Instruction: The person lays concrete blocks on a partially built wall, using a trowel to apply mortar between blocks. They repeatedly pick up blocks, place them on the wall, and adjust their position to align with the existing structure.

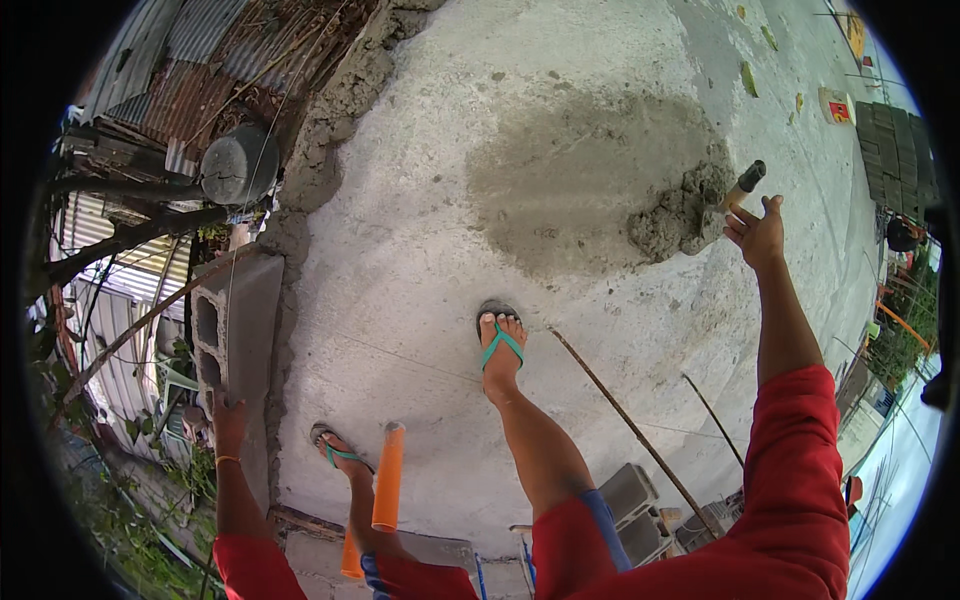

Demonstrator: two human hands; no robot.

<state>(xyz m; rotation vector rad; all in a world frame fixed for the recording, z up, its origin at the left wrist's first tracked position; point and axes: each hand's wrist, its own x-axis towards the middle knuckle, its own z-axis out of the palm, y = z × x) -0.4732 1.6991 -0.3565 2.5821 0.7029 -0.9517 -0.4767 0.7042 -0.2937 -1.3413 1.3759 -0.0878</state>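
Corrugated sheets (195, 50): weathered and partly rusty, lying at the upper left beyond the slab's edge.
Hollow block (252, 330): grey, at the slab's left edge, its open cells facing left, beside the mortar strip.
Left hand (229, 415): at the near part of the hollow block, fingers against it; how firmly they close on it, I cannot tell.
Bucket (240, 165): dark grey, above the hollow block, just outside the slab.
Mortar strip (318, 165): rough and lumpy, running along the slab's left edge.
Left foot (340, 452): in a green-strapped flip-flop on the pale slab (410, 300).
Orange pipe (388, 480): between the person's lower legs, near the left one.
Right foot (499, 335): in a matching flip-flop, below the wet patch.
Wet patch (570, 180): a broad, darker stain on the slab.
Rod (630, 425): thin and rusty, slanting down to the right.
Mortar mound (680, 215): heaped at the right side of the wet patch.
Trowel (749, 177): dark-ended handle showing at the mound's right edge; I cannot make out its blade.
Right hand (757, 235): just beside the handle, fingers loosely spread, gripping nothing; whether fingertips touch the handle, I cannot tell.
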